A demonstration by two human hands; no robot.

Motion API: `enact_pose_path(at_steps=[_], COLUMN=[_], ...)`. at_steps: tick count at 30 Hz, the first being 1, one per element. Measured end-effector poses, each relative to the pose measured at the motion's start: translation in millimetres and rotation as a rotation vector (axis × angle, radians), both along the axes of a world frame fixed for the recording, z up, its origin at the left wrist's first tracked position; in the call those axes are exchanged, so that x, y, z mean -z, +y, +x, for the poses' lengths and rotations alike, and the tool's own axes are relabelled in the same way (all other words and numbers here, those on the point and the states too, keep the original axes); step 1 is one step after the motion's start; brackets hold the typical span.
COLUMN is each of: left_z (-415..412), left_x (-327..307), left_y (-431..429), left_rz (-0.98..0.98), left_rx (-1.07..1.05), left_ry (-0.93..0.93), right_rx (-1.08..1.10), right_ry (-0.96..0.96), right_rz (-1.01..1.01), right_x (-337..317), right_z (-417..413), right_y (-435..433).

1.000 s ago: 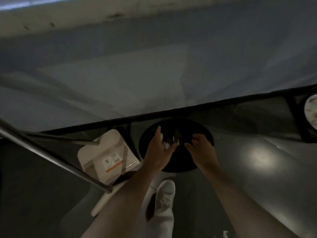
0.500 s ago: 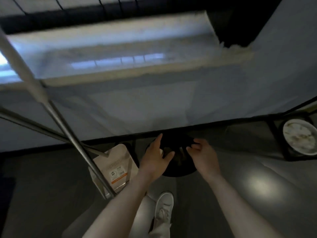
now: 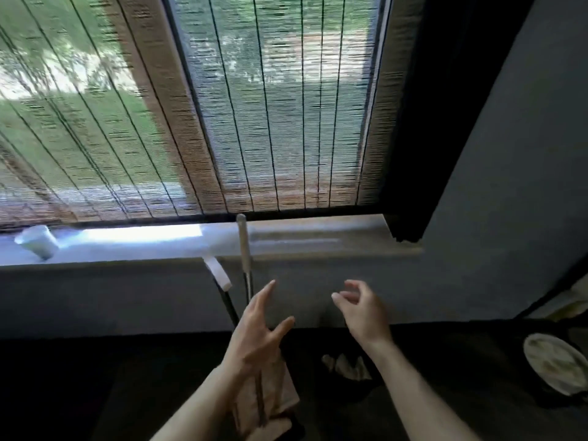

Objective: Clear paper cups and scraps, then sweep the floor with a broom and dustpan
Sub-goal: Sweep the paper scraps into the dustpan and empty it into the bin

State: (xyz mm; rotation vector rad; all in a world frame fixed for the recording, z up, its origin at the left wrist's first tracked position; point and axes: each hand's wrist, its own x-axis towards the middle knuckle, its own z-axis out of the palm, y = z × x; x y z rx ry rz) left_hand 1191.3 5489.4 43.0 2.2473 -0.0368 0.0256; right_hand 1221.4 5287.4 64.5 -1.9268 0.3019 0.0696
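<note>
My left hand (image 3: 259, 326) is raised in the middle of the view, fingers spread and holding nothing. My right hand (image 3: 361, 308) hovers beside it with loosely curled, empty fingers. Below them sits a dark bin (image 3: 346, 389) with pale paper scraps (image 3: 345, 366) inside. A white paper cup (image 3: 36, 241) lies tipped on the window sill at far left. Two long handles lean against the sill: a metal one (image 3: 244, 249) and a white-tipped dark one (image 3: 219, 273). A pale dustpan (image 3: 286, 393) shows under my left forearm.
A bamboo blind (image 3: 222, 106) covers the window above the white sill (image 3: 318, 238). A dark curtain (image 3: 423, 122) hangs at the right, next to a grey wall. A round pale plate-like object (image 3: 555, 361) sits at the lower right.
The view has tilted up from the floor to the window. Both hands have lifted away from the bin and are now empty in front of the wall.
</note>
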Motion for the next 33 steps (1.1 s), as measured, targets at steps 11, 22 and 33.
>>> enact_pose_path(at_steps=[11, 22, 33], left_z=[36, 99, 122], left_x=[-19, 52, 60], left_y=[124, 184, 181], left_rz=[0.128, 0.371, 0.262], left_rx=[0.048, 0.318, 0.251], left_ry=[-0.064, 0.062, 0.116], right_rx=[-0.048, 0.143, -0.039], right_ry=[-0.033, 0.005, 0.043], right_rz=[0.016, 0.052, 0.082], right_x=[-37, -10, 17], right_z=[19, 81, 171], right_y=[130, 213, 233])
